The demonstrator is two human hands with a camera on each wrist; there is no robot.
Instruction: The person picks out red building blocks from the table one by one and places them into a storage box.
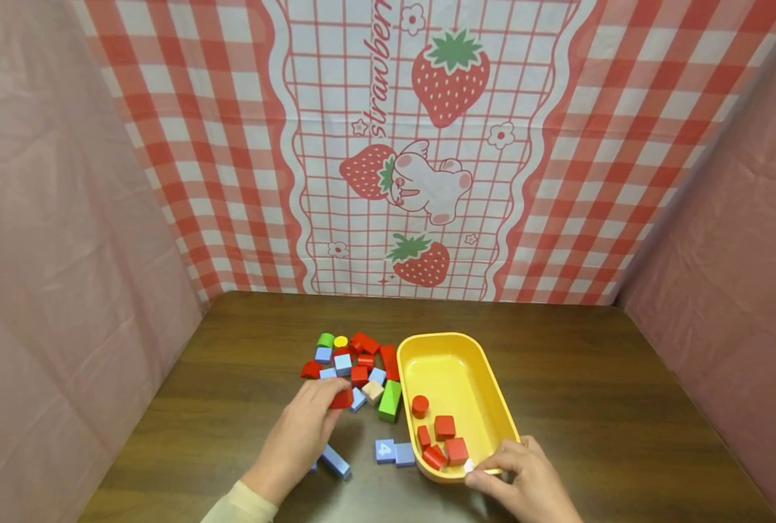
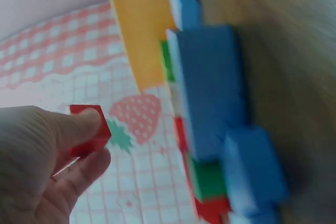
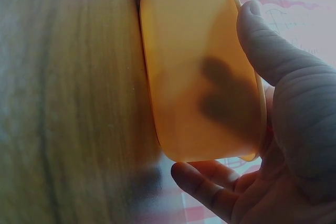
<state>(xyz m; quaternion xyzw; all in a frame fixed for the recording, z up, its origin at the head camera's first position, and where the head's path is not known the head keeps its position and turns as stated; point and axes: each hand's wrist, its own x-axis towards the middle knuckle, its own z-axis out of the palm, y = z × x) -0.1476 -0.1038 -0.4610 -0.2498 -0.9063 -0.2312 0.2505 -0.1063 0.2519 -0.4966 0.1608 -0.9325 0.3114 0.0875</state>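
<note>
Dark wood bench [image 1: 578, 385] in a cloth-lined nook

A pink left curtain [image 1: 87, 254] and a pink right curtain [image 1: 721, 290] flank a back cloth [image 1: 362, 225], red-and-white checked at its sides, its gridded middle printed with strawberries [image 1: 450, 87], flowers [image 1: 501, 136] and a white animal [image 1: 437, 185]. Light leaves a pale sheen on the bench's near side.

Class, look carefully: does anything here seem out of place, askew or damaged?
The strawberry-print cloth behind the yellow tub looks odd: its lettering runs sideways, reading upward. The tub and loose blocks show no clear damage.
</note>
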